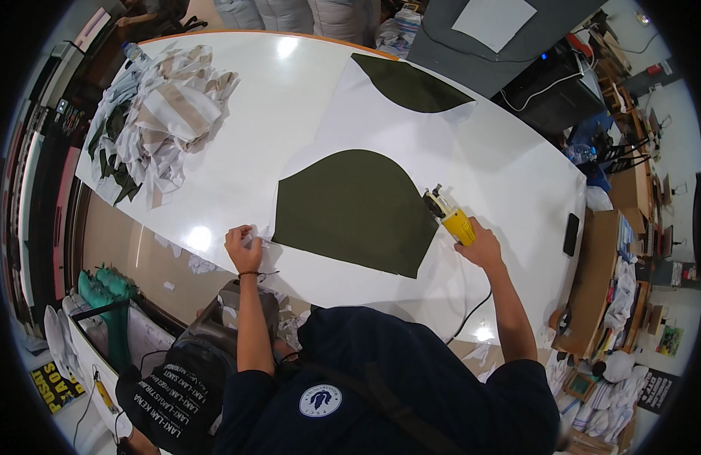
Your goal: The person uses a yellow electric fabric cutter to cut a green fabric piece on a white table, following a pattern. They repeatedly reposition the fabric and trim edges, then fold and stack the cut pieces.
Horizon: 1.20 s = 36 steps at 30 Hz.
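Your navy shirt (411, 379) fills the bottom of the view. Right hand (483, 246): fingers wrapped round a yellow cutter (457, 222), clamped on its body. Cutter head sits at the right edge of the larger green panel (347, 208); can't tell if the blade touches it. Left hand (243, 249): fingers curled together by a white scrap (262, 233) beside the panel's lower left corner. Can't tell if they grip it or just rest there.

Panel lies flat mid-table, between your hands. Second green panel (411, 82) is beyond it, apart, with pale cloth (369, 121) between. White table (263, 102) carries a scrap heap (176, 106) far left and a phone (570, 233) near the right edge. Clear bottle (136, 53) at the heap's far end.

Risks, my read: your left hand is well away from the blade, so cloth near the cutter could creep or pucker. Wrist twist could push the blade inside the curve. Black cord (479, 305) runs under your right forearm toward your body; a snag would tug the tool.

Count: two hands, one cutter on this table, two green panels, one heap (pieces too tangled to count), one phone.
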Tool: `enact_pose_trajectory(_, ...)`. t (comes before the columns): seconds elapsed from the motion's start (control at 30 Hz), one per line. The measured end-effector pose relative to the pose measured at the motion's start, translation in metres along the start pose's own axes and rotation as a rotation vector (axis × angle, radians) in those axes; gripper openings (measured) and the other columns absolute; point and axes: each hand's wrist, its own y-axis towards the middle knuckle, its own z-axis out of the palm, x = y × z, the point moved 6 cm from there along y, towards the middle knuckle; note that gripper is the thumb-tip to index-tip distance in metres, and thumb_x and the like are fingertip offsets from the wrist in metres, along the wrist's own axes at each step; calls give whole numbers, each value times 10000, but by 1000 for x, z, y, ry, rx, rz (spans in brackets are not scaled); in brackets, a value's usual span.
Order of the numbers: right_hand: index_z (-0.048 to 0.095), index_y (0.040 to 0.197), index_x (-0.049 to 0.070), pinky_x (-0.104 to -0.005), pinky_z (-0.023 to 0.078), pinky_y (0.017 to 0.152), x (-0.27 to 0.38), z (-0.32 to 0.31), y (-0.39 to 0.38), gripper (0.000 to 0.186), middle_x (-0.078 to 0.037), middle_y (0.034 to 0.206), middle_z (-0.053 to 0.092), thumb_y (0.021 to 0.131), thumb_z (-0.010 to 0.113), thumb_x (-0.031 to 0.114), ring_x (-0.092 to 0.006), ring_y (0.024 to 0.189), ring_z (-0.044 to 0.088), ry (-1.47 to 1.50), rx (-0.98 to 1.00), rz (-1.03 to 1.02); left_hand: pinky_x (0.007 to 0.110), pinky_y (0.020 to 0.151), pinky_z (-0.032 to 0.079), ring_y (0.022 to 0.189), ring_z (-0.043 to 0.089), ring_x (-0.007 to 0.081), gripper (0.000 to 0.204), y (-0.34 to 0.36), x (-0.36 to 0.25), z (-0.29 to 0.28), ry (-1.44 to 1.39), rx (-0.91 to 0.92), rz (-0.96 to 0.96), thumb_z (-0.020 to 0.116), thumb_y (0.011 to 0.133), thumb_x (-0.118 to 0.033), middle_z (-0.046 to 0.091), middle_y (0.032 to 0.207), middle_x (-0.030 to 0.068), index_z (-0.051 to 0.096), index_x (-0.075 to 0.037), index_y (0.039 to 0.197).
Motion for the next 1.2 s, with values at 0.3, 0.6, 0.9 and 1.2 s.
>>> enact_pose_trajectory(0.3,481,1329,171,-509,557,852,35,-19,44,728,-212,1070,686,703,794,371,-415,1026,674,-36,-15,-59,396,840,455,877,594,260,242,1,1,-1,-28,-6,-8,671,667,-85,634,913,77,663,-46,905)
enact_pose_trajectory(0.6,471,1366,220,-499,554,873,72,-42,94,742,-203,1093,683,713,783,382,-404,1040,672,-138,13,-172,387,850,456,897,593,263,236,1,-4,-2,-12,-1,-47,657,667,-83,633,935,74,651,-40,899)
enact_pose_trajectory(0.9,484,1360,216,-504,554,877,116,-65,141,712,-213,1055,700,724,770,364,-405,1014,682,-259,18,-345,395,839,469,939,560,305,245,3,-9,-7,31,-37,-30,641,665,-70,600,969,116,631,-30,906)
enact_pose_trajectory(1.2,508,1335,210,-497,561,852,166,-77,180,665,-194,1024,712,735,761,342,-403,969,693,-361,63,-516,403,845,492,963,556,322,248,2,-7,-11,5,-90,-104,610,676,-54,585,1002,141,608,-9,920)
